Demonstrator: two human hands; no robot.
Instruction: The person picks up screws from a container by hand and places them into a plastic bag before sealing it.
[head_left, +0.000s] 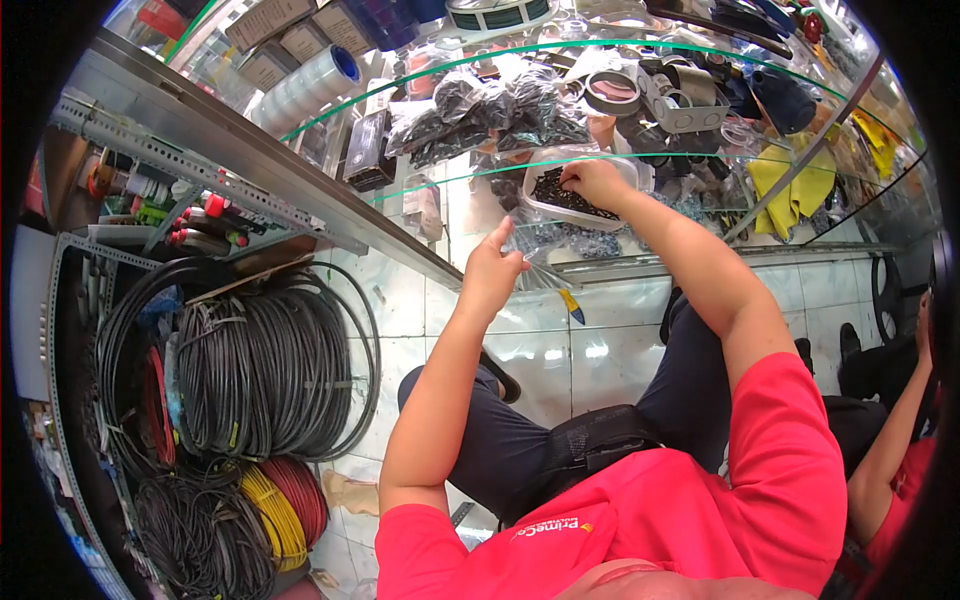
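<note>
My right hand (597,184) reaches into a white plastic tub (578,216) on the glass shelf. Its fingers are pinched together among the small dark screws (548,187) in the tub. Just left of the tub is my left hand (490,272), its thumb and forefinger closed at the edge of a clear plastic bag (541,272). The bag is see-through, so its outline is hard to follow. Behind the tub lie bags of black parts (490,115).
Glass shelf edges (560,160) run close above both forearms. A grey junction box (690,112) and yellow gloves (795,185) sit to the right. Coils of black cable (265,375) stand on the left. Another person's arm (905,405) shows at far right.
</note>
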